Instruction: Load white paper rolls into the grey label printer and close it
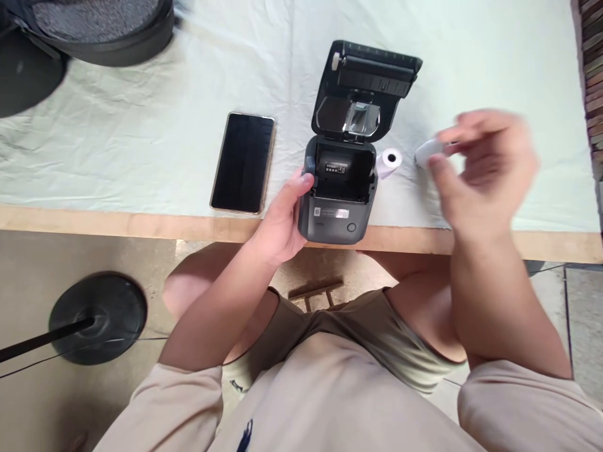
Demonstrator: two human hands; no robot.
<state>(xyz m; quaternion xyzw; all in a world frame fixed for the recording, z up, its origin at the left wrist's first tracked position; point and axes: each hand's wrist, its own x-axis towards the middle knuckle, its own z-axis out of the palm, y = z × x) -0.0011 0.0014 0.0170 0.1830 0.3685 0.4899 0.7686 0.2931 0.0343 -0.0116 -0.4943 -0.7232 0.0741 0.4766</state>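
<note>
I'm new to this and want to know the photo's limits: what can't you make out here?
- Right hand: motion-blurred in the head view; its grip on the white roll is unclear.
- Printer: label text too small.
- Black bag: cut off by the top edge.
- Left hand: fingers hidden behind the printer.

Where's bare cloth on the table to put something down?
Widest free patch: left of the phone, below the black bag. Also open: the strip between phone and printer, and far right, beyond the right hand. Crowded: right of the printer, where a paper roll lies beside that hand. The left hand grips the printer's left side.
</note>
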